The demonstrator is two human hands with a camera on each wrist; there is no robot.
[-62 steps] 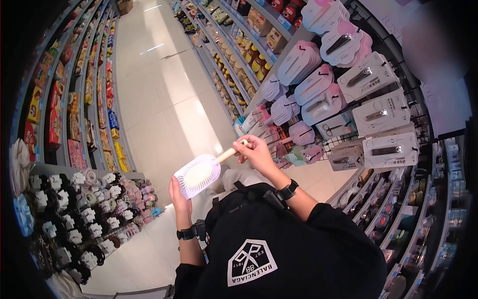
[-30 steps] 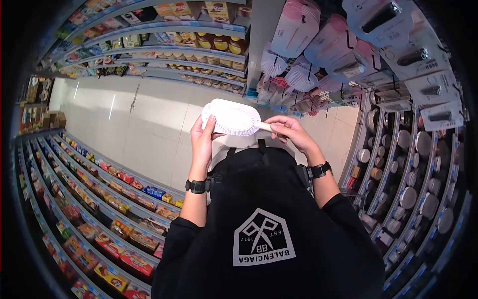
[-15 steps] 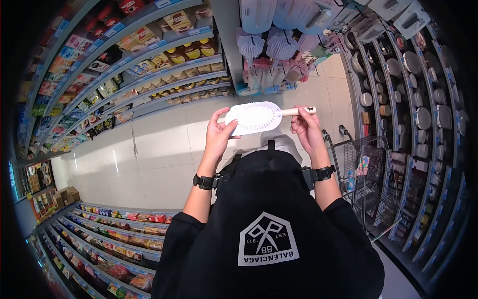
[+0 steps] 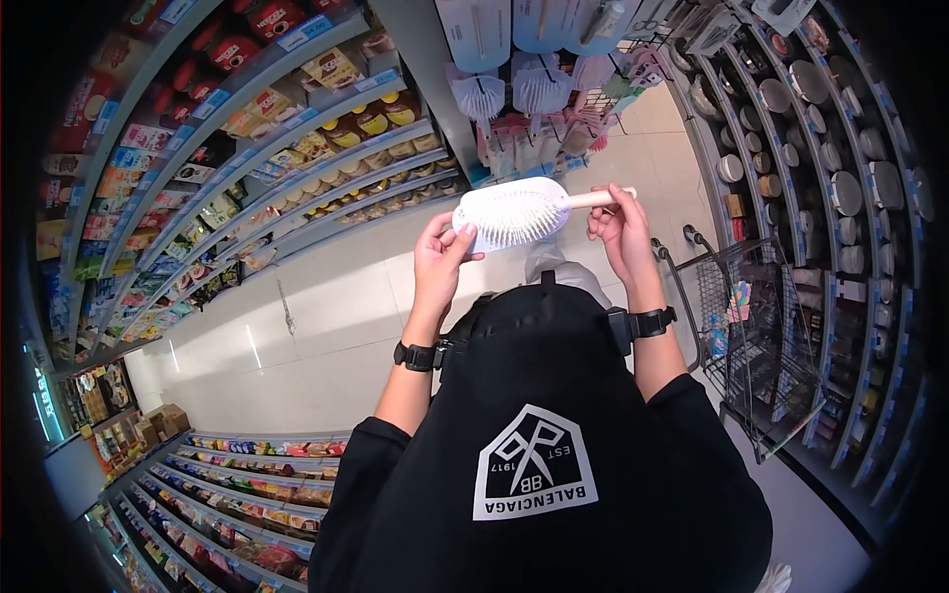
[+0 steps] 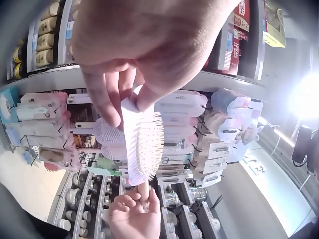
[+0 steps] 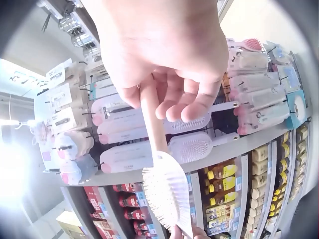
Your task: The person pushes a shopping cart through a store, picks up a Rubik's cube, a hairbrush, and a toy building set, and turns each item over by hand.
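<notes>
A paddle hairbrush point(image 4: 529, 219) with pale bristles is held up level in front of the chest, bristles facing the person. A light lilac backing card point(image 5: 130, 132) lies behind the brush head. At the card's outer end, the left hand point(image 4: 442, 259) pinches with its thumb in front and fingers behind. The right hand point(image 4: 623, 235) holds the pale wood-coloured handle point(image 6: 152, 117) between thumb and fingers. In the right wrist view the other fingers curl loosely beside the handle.
Packaged hairbrushes point(image 4: 541, 91) and grooming tools hang on hooks just ahead. Food shelves point(image 4: 297, 168) stand ahead to the left, and more shelves point(image 4: 835, 188) of round containers stand at the right. A wire shopping cart point(image 4: 756, 326) is close by the right arm.
The view has swung from the aisle toward the hanging display and the cart. The brush has turned from slanting to nearly level, and the left hand has shifted to pinch the card's outer end.
</notes>
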